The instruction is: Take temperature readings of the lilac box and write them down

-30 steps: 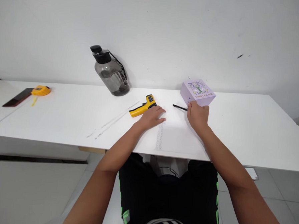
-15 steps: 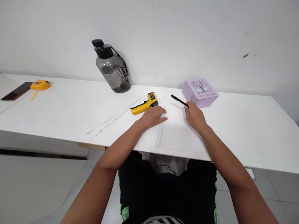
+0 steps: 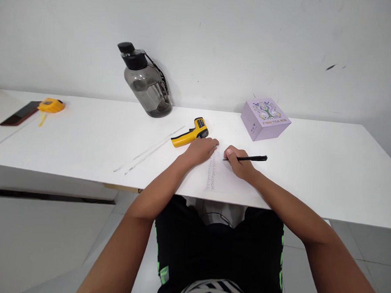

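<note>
Now your right hand, grip closed on the pen, has come from beside the box to the paper, just right of frame centre, in an apparent writing pose; your left hand rests loosely, grasping nothing visible.

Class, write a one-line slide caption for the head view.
Right hand holds a black pen over the paper; left hand rests near a yellow gun-shaped tool.

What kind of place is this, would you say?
Possibly a workroom or study corner, though I can't be sure: a long white table against a wall, a yellow tape measure on it, and the right hand holding a pen over paper.
</note>
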`<state>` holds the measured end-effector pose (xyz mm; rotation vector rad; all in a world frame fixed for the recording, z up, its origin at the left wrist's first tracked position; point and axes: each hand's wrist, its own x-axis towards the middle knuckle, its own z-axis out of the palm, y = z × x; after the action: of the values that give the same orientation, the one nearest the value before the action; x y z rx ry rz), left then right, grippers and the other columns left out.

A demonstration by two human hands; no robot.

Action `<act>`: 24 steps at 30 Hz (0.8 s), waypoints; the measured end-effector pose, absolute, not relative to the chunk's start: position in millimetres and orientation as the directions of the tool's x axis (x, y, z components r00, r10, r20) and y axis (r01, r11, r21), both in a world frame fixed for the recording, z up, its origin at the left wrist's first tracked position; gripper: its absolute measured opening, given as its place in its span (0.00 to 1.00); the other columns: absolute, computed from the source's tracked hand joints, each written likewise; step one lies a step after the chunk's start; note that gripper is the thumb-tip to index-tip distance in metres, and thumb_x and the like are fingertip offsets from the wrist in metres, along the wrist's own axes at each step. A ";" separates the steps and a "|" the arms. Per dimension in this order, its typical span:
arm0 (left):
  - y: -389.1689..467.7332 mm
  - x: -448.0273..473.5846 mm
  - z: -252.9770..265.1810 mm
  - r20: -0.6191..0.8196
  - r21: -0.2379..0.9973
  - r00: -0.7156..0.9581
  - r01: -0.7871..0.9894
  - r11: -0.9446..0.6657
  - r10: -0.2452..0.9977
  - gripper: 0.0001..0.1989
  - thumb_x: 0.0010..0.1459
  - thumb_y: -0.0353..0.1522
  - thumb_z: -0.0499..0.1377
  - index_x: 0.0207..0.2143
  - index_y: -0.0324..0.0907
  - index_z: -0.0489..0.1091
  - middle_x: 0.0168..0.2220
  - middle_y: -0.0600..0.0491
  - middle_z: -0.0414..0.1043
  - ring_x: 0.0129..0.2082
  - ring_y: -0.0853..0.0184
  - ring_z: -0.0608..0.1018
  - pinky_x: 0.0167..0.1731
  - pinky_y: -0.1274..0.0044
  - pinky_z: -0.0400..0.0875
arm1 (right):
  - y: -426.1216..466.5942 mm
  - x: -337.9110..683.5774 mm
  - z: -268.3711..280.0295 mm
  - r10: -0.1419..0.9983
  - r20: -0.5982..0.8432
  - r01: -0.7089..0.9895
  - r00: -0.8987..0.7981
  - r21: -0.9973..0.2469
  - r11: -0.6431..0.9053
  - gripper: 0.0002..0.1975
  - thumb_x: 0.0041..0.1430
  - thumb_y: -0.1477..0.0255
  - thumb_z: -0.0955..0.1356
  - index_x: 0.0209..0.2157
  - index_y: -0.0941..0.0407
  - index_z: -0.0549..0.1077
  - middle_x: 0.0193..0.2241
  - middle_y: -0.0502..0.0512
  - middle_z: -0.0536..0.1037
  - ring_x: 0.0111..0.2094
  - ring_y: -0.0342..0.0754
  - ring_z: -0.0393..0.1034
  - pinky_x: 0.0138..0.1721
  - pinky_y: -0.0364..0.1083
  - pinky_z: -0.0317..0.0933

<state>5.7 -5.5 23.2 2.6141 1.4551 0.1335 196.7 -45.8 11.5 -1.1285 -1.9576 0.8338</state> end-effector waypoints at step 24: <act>-5.7 5.9 24.7 -0.028 0.193 0.514 0.844 -0.500 0.857 0.16 0.66 0.32 0.47 0.50 0.41 0.70 0.46 0.47 0.76 0.42 0.60 0.78 0.37 0.71 0.66 | -26.8 185.7 1.0 0.940 0.081 0.445 -0.331 -0.865 0.231 0.18 0.61 0.58 0.65 0.22 0.55 0.68 0.19 0.47 0.69 0.22 0.41 0.59 0.26 0.44 0.52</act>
<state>5.9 -5.7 24.7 2.5710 1.4601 0.1055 185.7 -26.8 1.0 -1.2702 -1.8865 1.0230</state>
